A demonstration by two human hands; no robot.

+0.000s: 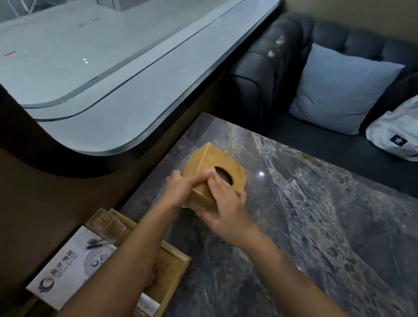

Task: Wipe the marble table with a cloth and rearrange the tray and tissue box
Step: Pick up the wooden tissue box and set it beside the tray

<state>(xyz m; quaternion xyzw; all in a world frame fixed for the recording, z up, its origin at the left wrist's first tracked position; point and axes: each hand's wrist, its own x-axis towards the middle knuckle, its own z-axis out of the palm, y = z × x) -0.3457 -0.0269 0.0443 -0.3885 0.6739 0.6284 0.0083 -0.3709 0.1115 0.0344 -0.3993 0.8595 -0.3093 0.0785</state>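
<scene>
- Nearest you, the wooden tray point(169, 262) sits at the marble table's point(322, 229) near-left edge.
- Your left hand point(179, 189) and right hand point(226, 211) both clasp the tissue box point(212, 163) near the table's left edge.

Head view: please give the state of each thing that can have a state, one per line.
Square wooden tissue box: held in both hands, on grey marble table.
Left hand: grip on box side.
Right hand: grip on box.
Wooden tray: at table edge, holding cards.
</scene>
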